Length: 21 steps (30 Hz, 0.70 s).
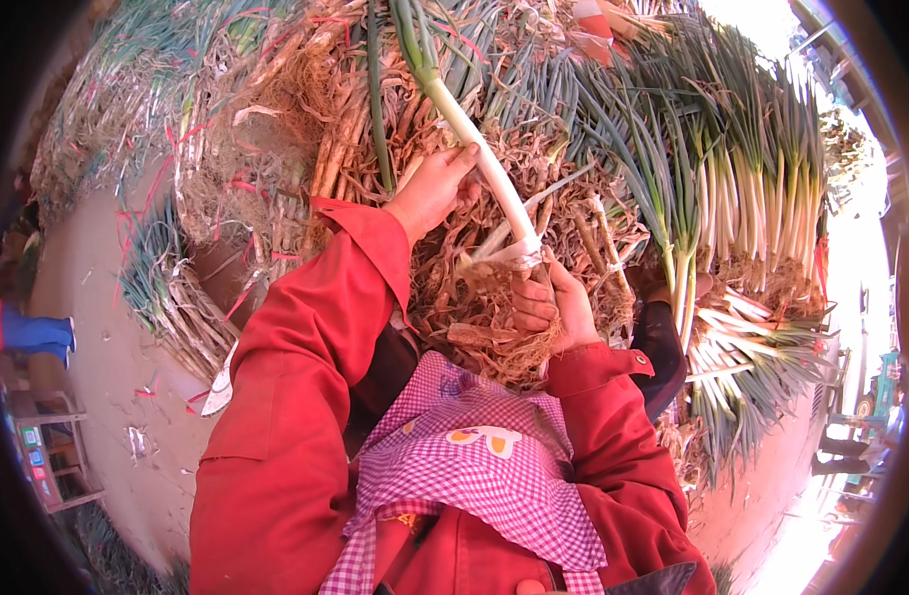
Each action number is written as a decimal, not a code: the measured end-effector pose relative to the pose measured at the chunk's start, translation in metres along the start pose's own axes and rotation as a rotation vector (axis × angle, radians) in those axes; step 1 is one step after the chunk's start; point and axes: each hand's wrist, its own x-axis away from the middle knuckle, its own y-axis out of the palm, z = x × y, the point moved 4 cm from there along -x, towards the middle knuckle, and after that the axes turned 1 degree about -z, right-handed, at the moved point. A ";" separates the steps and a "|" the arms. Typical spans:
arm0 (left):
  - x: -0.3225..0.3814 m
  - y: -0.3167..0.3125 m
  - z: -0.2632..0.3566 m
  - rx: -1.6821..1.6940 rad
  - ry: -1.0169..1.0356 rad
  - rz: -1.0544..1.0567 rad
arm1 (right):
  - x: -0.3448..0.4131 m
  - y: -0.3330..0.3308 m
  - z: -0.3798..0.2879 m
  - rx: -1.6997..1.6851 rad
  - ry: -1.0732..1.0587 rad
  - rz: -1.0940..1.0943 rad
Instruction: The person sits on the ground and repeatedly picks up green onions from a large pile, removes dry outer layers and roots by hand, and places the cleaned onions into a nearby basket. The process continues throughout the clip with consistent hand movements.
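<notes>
A large Welsh onion (492,163) with a white shank and green top slants up and away in front of me. My left hand (443,184) is at the middle of its shank, thumb against the white side and fingers curled beside it. Lower down, my right hand (550,303) is closed around the root end, where a loosened pale outer layer (520,253) wraps the shank. Brown roots hang below the right fingers. Beneath both hands lies a heap of dry peeled skins (454,297).
Cleaned onions (752,186) stand in a row at right, with more lying below (729,335). Unpeeled bundles (179,297) tied with red strips lie left. A stool-like frame (53,446) stands far left. A person's legs (38,332) show at the left edge.
</notes>
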 end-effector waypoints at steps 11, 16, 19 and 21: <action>-0.004 -0.014 -0.003 -0.155 0.138 0.188 | -0.017 -0.003 0.030 -0.242 0.160 -0.057; 0.000 0.008 -0.037 -0.295 -0.070 -0.080 | -0.018 0.006 0.033 -0.219 0.139 -0.091; 0.018 0.036 -0.064 -0.431 -0.214 -0.315 | -0.020 0.008 0.024 -0.101 0.099 -0.038; 0.022 0.038 -0.061 -0.444 -0.197 -0.244 | -0.017 0.011 0.015 0.190 0.001 -0.073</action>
